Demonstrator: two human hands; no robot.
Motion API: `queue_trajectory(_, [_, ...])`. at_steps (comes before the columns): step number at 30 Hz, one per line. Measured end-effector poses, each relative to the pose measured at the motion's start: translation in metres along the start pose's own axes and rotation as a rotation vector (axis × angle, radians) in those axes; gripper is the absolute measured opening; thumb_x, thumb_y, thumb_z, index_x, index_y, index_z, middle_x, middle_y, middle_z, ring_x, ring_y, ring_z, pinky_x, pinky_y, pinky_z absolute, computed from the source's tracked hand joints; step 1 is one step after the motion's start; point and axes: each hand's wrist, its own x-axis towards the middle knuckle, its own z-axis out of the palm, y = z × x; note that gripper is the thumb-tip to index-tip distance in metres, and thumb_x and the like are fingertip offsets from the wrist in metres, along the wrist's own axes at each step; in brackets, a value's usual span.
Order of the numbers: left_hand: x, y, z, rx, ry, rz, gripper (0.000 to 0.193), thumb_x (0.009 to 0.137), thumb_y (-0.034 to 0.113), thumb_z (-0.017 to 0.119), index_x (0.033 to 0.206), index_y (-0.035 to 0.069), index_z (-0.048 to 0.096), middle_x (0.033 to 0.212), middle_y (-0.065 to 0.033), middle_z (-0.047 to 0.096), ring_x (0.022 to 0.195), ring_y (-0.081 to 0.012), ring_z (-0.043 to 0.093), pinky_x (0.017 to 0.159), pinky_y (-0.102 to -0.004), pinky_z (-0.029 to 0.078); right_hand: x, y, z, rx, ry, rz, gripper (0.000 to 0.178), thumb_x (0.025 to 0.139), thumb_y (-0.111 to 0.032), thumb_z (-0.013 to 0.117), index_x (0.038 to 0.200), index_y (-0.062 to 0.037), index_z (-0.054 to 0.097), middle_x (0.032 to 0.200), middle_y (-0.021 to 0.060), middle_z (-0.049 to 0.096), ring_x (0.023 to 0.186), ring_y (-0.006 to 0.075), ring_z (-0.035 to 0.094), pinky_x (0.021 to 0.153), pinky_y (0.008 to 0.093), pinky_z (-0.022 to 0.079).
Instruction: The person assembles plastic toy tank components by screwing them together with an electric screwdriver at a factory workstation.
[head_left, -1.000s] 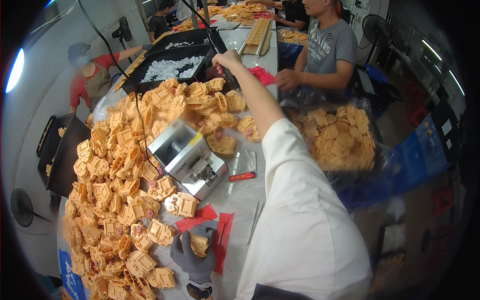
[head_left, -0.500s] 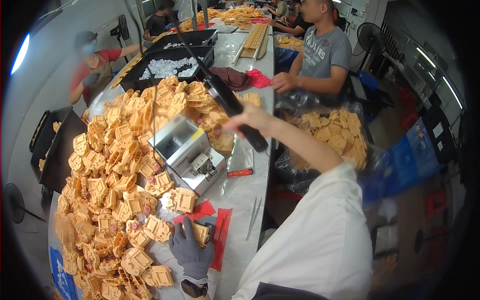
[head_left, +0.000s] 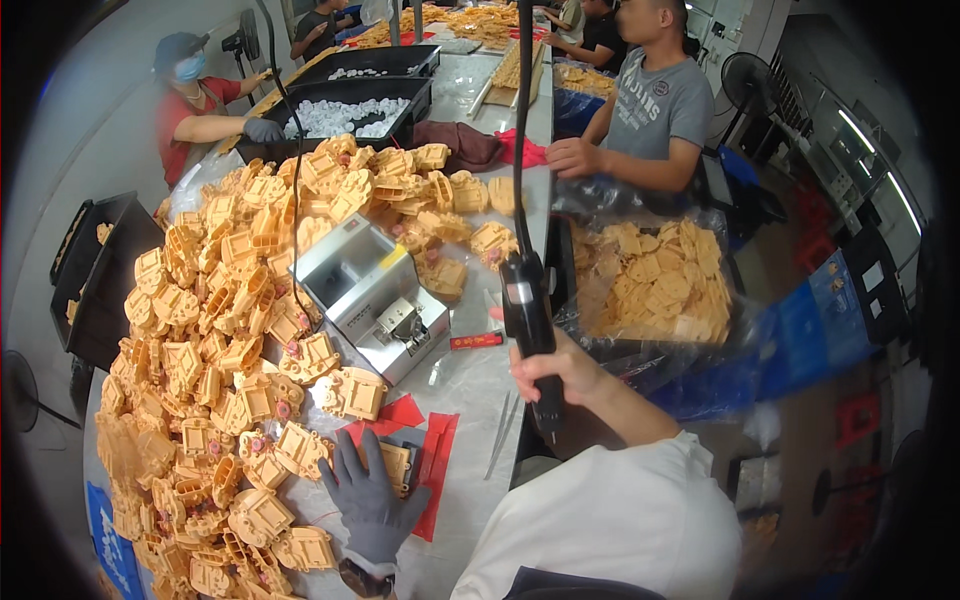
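My right hand [head_left: 572, 375] is wrapped round the lower part of a black electric screwdriver [head_left: 527, 300], held upright with its bit pointing down past the table's right edge. A cord runs up from its top. My left hand [head_left: 368, 505], in a grey glove, lies with fingers spread beside a tan plastic part [head_left: 398, 468] that sits in a dark holder, partly covered by the hand. Strips of red tape [head_left: 437, 470] flank the holder. A large heap of tan plastic parts [head_left: 215, 400] spreads to the left. Beyond my left hand stands a silver screw feeder [head_left: 360, 290].
Tweezers [head_left: 499, 440] and a small red packet [head_left: 476, 341] lie on the grey table [head_left: 470, 520]. Black bins [head_left: 415, 100] with white pieces stand farther back. A lined box of flat tan parts [head_left: 660, 280] is at right. Co-workers sit along both sides.
My right hand has brought the screwdriver nearer and to the right, turning it from slanted to upright. My left hand's fingers have spread apart beside the holder.
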Motion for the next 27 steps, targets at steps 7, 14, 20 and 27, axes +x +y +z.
queue_trajectory(7, [-0.004, 0.005, 0.01, -0.029, 0.036, -0.085, 0.087, 0.062, 0.04, 0.071, 0.132, 0.004, 0.036, 0.133, -0.0266, 0.033, 0.122, -0.0428, 0.034, 0.103, -0.0553, 0.02, -0.014, 0.01, 0.021, -0.013, -0.129, -0.031, 0.076, 0.063, -0.001, 0.058, 0.135, 0.0015, 0.03, 0.055, 0.0062, 0.048, 0.045, 0.0145, 0.048, 0.048, 0.0269, 0.042])
queue_trajectory(14, [-0.011, 0.006, 0.011, -0.102, 0.166, -0.142, 0.081, 0.059, 0.029, 0.071, 0.13, 0.005, 0.038, 0.125, -0.0264, 0.039, 0.117, -0.0433, 0.039, 0.1, -0.0539, 0.026, -0.016, 0.028, 0.026, -0.009, -0.1, -0.05, 0.068, 0.062, 0.0, 0.059, 0.126, 0.0031, 0.036, 0.057, 0.0071, 0.049, 0.045, 0.0161, 0.049, 0.049, 0.0276, 0.042])
queue_trajectory(20, [-0.018, 0.001, 0.031, -0.246, 0.193, -0.212, 0.079, 0.056, 0.017, 0.065, 0.129, 0.004, 0.039, 0.121, -0.0262, 0.04, 0.115, -0.0439, 0.039, 0.095, -0.0487, 0.037, -0.015, 0.038, 0.033, 0.085, -0.079, -0.121, 0.065, 0.064, 0.001, 0.058, 0.125, 0.0012, 0.037, 0.057, 0.0067, 0.047, 0.046, 0.0171, 0.049, 0.051, 0.0305, 0.042])
queue_trajectory(27, [-0.018, 0.005, 0.034, -0.447, 0.187, -0.309, 0.075, 0.058, 0.01, 0.063, 0.129, 0.004, 0.04, 0.121, -0.0244, 0.039, 0.114, -0.0417, 0.04, 0.095, -0.0455, 0.038, -0.017, 0.047, 0.051, 0.202, -0.048, -0.118, 0.058, 0.065, 0.001, 0.06, 0.12, 0.0046, 0.039, 0.056, 0.0058, 0.047, 0.045, 0.0159, 0.048, 0.048, 0.0282, 0.041])
